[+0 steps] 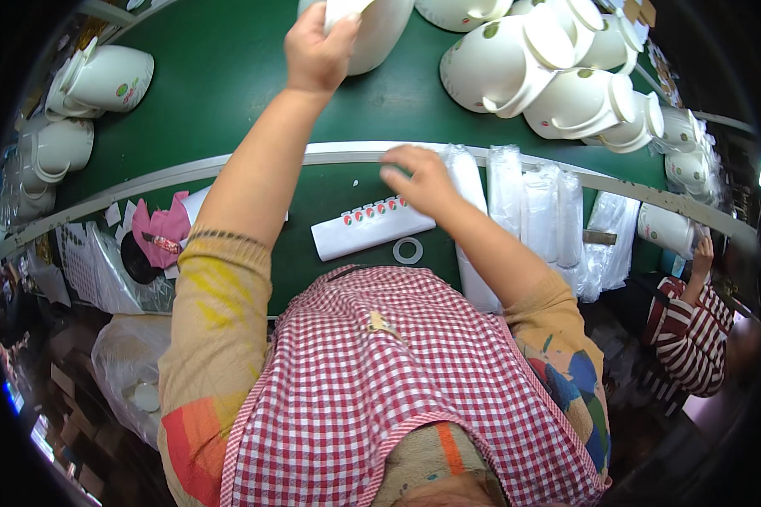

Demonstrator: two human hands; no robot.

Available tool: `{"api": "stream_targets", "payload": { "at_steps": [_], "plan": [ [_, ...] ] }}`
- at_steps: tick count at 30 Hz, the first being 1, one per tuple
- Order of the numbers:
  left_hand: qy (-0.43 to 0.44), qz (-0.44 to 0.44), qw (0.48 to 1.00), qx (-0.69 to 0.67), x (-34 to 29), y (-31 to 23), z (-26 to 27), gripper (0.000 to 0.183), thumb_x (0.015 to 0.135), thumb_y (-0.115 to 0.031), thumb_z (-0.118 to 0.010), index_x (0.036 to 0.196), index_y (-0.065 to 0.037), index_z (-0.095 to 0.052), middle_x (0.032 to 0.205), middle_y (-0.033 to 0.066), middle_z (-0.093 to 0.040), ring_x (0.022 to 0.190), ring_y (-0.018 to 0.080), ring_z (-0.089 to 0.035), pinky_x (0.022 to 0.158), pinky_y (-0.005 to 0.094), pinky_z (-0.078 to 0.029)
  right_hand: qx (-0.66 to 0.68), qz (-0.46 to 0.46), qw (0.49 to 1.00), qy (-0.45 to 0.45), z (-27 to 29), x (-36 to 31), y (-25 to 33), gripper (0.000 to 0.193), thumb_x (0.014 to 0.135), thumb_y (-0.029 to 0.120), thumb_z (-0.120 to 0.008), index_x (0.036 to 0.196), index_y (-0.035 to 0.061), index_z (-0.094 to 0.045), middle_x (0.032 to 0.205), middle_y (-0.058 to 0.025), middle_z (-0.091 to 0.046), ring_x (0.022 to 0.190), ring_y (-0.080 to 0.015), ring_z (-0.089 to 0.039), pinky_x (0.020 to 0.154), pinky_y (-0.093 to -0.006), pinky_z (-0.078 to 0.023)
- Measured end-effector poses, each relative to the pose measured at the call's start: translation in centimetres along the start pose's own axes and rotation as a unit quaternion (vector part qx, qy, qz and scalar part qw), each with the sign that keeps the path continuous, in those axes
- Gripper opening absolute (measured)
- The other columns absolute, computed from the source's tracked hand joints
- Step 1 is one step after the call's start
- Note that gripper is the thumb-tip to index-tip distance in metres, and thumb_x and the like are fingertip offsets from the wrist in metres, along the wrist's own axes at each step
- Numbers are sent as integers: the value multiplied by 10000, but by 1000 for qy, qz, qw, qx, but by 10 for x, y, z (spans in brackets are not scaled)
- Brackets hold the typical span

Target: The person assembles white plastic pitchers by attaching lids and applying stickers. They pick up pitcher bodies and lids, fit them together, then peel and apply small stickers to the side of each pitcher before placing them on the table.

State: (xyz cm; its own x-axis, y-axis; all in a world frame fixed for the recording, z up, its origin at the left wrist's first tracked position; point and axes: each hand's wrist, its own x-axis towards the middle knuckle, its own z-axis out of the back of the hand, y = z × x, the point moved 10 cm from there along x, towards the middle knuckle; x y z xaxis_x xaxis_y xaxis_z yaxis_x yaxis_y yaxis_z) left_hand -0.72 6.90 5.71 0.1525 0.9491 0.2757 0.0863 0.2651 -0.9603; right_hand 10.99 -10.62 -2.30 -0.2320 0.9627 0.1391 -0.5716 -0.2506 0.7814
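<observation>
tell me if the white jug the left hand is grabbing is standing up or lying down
Cannot tell: the white jug runs off the top edge, and the left hand covers part of what shows.

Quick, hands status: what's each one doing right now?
Left hand: closed on the rim of a white kettle body on the green belt.
Right hand: fingers curled over the end of the white sticker strip; actual grip cannot be told.

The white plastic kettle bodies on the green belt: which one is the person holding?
The white plastic kettle body at the top centre, gripped by the left hand. The others lie untouched at the belt's left and right.
</observation>
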Motion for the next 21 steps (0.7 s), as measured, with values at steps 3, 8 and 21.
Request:
{"api": "stream_targets", "payload": {
  "at_steps": [3,8,21],
  "plan": [
    [-132,-426,793,415,-29,-63,-31,209,705,12,-621,901,-58,-641,811,131,-617,688,327,-595,573,394,-490,-86,6,992,96,-52,-27,8,243,717,211,-650,918,76,-653,961,-74,-613,948,-254,-554,860,-400,-374],
    [-99,-300,859,403,-28,-10,-28,190,727,-14,-602,909,-53,-642,785,137,-616,700,329,-598,596,384,-486,-135,56,981,125,-89,-39,17,392,642,226,-706,999,83,-627,1101,-75,-551,1061,-253,-484,909,-392,-341],
    [189,223,855,428,-275,95,54,362,712,-208,-695,1020,-55,-582,1030,124,-562,1003,275,-528,874,345,-419,-103,43,987,113,-103,-59,-7,479,662,263,-717,1073,60,-580,1214,-126,-461,1193,-310,-389,952,-424,-335]
  ]
}}
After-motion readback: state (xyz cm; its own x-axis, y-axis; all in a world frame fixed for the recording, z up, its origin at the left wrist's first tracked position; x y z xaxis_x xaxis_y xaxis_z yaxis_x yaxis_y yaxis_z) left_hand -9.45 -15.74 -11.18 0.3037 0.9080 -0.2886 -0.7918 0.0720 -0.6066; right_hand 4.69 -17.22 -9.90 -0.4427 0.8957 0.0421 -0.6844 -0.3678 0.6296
